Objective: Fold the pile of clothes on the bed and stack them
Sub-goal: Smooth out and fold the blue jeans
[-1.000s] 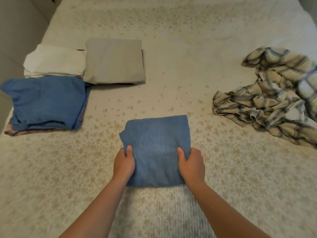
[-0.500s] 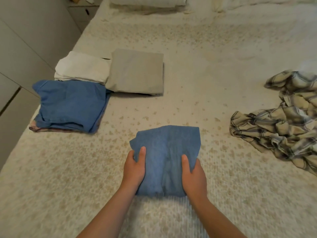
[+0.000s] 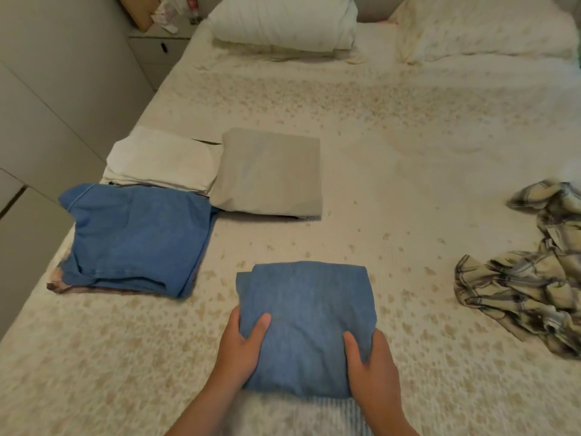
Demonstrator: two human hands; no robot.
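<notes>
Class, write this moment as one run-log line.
both hands: left hand, right hand grip folded blue garment | folded piles left | unfolded: plaid shirt right

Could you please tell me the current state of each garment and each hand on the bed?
blue garment: folded, held at both sides
left hand: grips it
right hand: grips it
blue denim piece: folded
white piece: folded
grey piece: folded
plaid shirt: crumpled, unfolded

The gripped folded cloth [image 3: 306, 325] is plain blue; far right of it, the crumpled shirt [image 3: 531, 275] shows cream-and-dark plaid.
</notes>
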